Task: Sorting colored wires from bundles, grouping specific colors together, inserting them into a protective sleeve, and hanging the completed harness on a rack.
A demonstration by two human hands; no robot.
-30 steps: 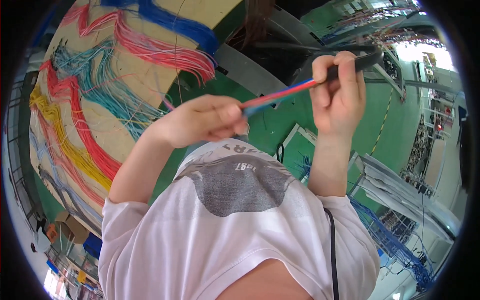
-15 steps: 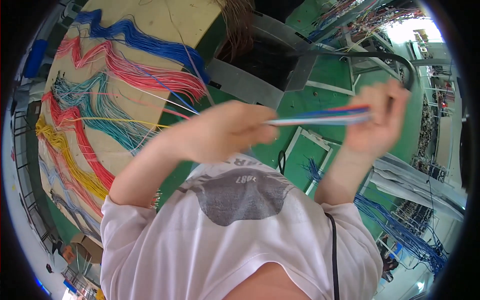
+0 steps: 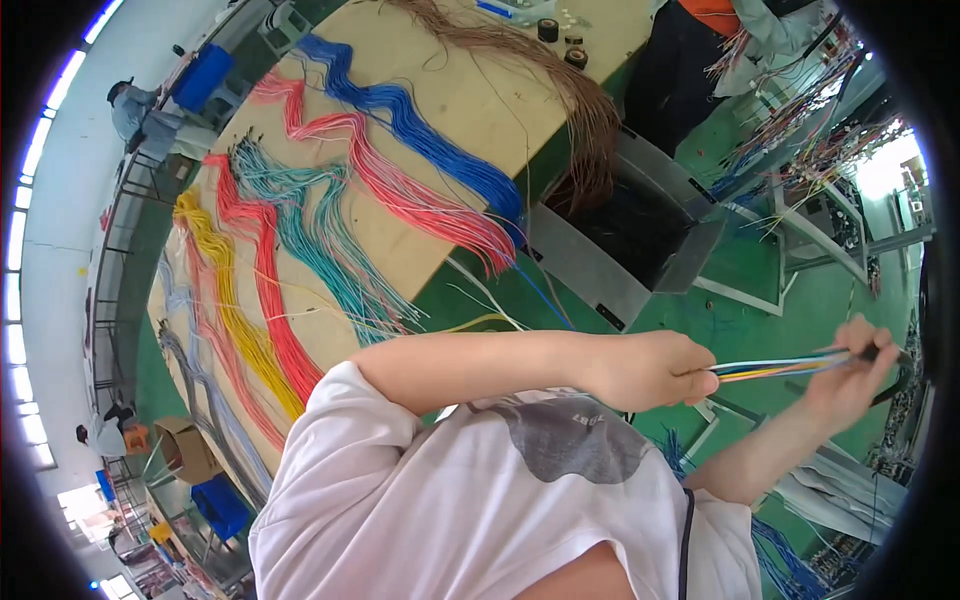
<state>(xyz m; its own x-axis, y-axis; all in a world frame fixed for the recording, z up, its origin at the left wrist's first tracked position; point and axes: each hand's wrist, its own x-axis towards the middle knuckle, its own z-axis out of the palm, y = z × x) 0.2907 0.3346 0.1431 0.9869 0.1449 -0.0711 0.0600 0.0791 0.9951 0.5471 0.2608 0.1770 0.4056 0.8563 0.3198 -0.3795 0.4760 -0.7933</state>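
My left hand [image 3: 652, 370] is closed around a thin bundle of coloured wires [image 3: 775, 367], with white, dark, yellow and orange strands showing. The strands run taut and nearly level to my right hand [image 3: 848, 378]. There, bent fingers pinch the wires together with the dark end of a black tube [image 3: 872, 352]. Exactly how wires and tube meet is hidden by the fingers. Behind my left forearm, a blue wire [image 3: 543, 294] and a yellow wire [image 3: 480, 322] trail toward the table.
A wooden table [image 3: 445, 75] on the left bears wavy bundles of blue wires [image 3: 420, 135], red wires [image 3: 268, 270], teal wires [image 3: 300, 215] and yellow wires [image 3: 225, 290]. Brown wires [image 3: 585, 125] hang over a grey open box [image 3: 580, 275]. Another person [image 3: 672, 75] stands beyond it.
My view has swung, bringing more of the table in. Both hands now sit lower and further right in view. The black tube's long arc no longer shows; its dark end appears at my right fingers.
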